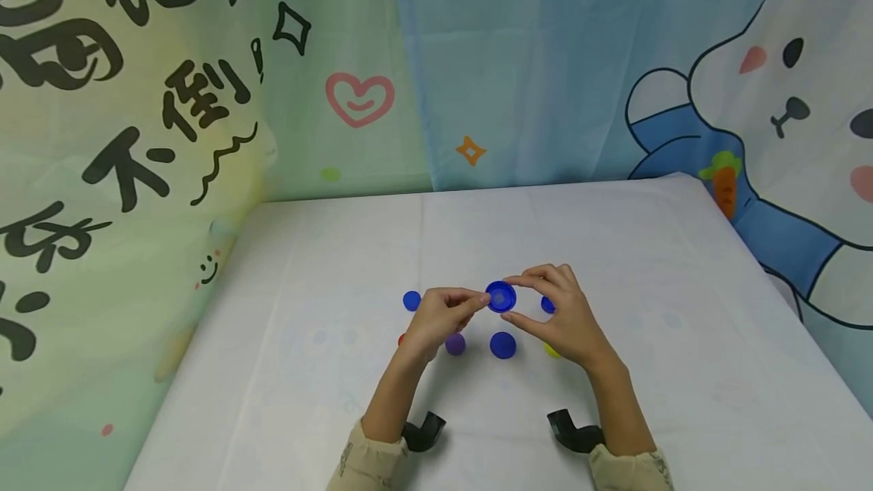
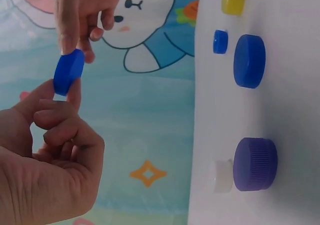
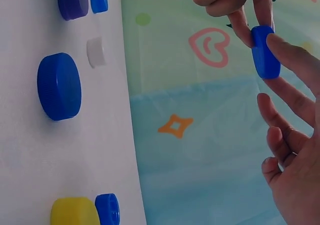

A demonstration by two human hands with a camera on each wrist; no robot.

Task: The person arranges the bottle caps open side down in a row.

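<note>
A blue bottle cap (image 1: 501, 296) is held up above the white table, its hollow inner side facing the head camera. My left hand (image 1: 436, 320) pinches it at its left edge between thumb and forefinger. On the opposite side, the thumb and forefinger of my right hand (image 1: 564, 318) span the same cap and touch its rim; the other right fingers are loosely bent. The left wrist view shows this cap (image 2: 69, 72) edge-on between both hands. Below the hands lie a larger blue cap (image 1: 503, 345) and a ribbed purple cap (image 2: 255, 164).
Other caps lie around on the table (image 1: 307, 400): a small blue one (image 1: 411, 301), another blue one (image 1: 548, 304), a yellow one (image 3: 75, 212), a white one (image 3: 96, 52), and a partly hidden red one (image 1: 401, 339). A printed cloth (image 1: 532, 59) hangs behind.
</note>
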